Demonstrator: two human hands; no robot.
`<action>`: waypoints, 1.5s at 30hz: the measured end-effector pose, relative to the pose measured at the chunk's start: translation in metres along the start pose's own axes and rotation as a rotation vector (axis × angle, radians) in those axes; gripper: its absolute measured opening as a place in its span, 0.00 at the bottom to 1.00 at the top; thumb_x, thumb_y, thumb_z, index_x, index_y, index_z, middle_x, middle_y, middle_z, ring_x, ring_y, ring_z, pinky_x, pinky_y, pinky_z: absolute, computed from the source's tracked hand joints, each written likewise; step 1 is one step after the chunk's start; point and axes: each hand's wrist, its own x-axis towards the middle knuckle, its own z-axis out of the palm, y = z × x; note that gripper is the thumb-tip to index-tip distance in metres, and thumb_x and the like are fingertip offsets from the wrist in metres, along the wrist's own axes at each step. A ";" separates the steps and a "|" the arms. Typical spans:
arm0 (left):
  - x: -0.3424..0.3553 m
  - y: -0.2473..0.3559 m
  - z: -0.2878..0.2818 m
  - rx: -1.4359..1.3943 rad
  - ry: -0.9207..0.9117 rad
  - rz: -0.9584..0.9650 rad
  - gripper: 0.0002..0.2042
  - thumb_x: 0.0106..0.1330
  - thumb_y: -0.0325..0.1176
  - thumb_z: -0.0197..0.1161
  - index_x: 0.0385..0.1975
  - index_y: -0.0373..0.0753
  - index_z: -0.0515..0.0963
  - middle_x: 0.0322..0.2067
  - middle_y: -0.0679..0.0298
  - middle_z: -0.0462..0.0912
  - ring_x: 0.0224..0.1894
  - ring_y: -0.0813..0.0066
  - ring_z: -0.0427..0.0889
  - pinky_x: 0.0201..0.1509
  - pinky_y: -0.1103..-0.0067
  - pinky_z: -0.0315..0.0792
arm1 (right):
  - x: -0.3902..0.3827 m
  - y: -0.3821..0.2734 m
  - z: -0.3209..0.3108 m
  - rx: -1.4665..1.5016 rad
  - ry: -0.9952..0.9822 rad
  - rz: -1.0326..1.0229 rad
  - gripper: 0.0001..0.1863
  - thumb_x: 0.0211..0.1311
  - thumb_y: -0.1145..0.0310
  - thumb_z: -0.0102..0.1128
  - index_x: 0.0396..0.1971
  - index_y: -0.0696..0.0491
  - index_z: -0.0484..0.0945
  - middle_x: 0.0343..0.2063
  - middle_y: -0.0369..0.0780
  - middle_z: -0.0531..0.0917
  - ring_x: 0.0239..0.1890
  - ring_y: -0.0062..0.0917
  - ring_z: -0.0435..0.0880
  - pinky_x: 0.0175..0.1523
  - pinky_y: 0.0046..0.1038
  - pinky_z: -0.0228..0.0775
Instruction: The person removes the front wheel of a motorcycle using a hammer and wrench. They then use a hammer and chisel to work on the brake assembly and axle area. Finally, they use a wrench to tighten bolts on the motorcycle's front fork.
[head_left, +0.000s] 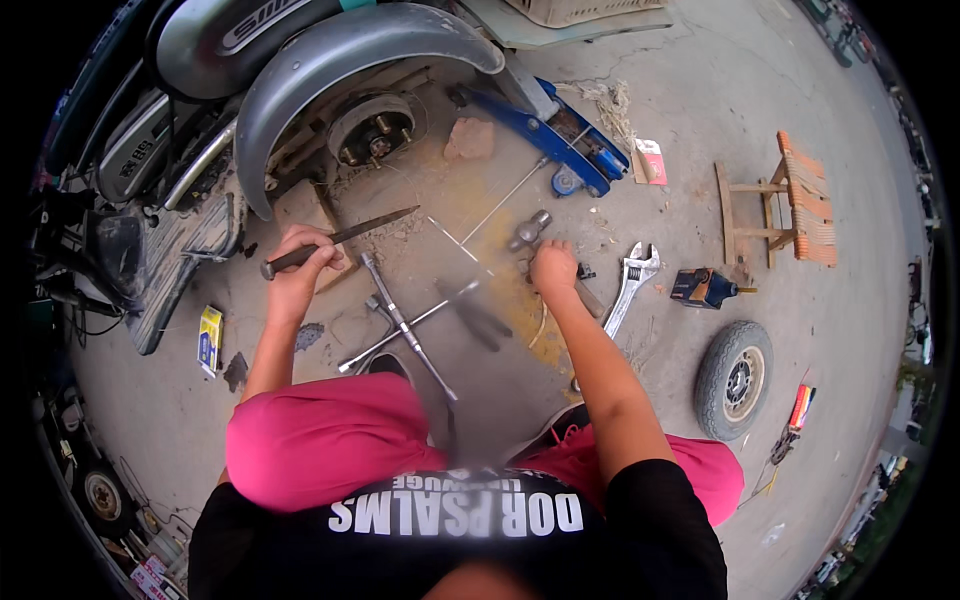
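Observation:
My left hand [300, 262] is closed around the thick end of a long tapered metal bar [375, 222], its thin tip pointing right and slightly away from me. Low over the ground, my right hand [555, 268] is closed on the handle of a hammer [530, 230]. The hammer's head shows beyond my fingers, and part of the handle comes out below them. Between my arms lies a four-way lug wrench [405, 328]. An adjustable wrench [630, 285] rests to the right of my right forearm. Ahead, a bare wheel hub [372, 132] with studs sits under a grey fender [350, 45].
A blue floor jack [575, 150] stands ahead, beside a brick [470, 138]. To the right are a removed wheel [735, 380], a dark blue box [702, 288] and a wooden stool [790, 205]. A yellow-and-blue box [210, 340] lies left. A wooden block [308, 208] is beyond my left hand.

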 end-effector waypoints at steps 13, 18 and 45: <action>0.009 0.061 -0.007 0.077 0.189 0.315 0.04 0.65 0.21 0.58 0.36 0.28 0.73 0.37 0.55 0.74 0.29 0.72 0.81 0.30 0.80 0.78 | -0.011 -0.005 -0.055 0.097 -0.230 0.099 0.21 0.54 0.63 0.63 0.43 0.57 0.68 0.36 0.52 0.82 0.40 0.47 0.83 0.45 0.45 0.75; 0.045 0.076 0.006 0.096 0.204 0.434 0.03 0.63 0.19 0.59 0.35 0.29 0.73 0.37 0.55 0.75 0.27 0.74 0.80 0.26 0.82 0.76 | -0.009 -0.007 -0.055 0.144 -0.247 0.097 0.21 0.55 0.63 0.63 0.43 0.58 0.68 0.34 0.53 0.83 0.39 0.48 0.83 0.45 0.46 0.74; 0.073 0.079 0.037 0.204 0.319 0.503 0.10 0.56 0.21 0.69 0.27 0.33 0.72 0.24 0.65 0.76 0.17 0.82 0.76 0.18 0.84 0.68 | -0.012 0.002 -0.053 0.221 -0.256 0.081 0.19 0.55 0.62 0.63 0.43 0.55 0.70 0.38 0.51 0.83 0.42 0.46 0.82 0.46 0.44 0.74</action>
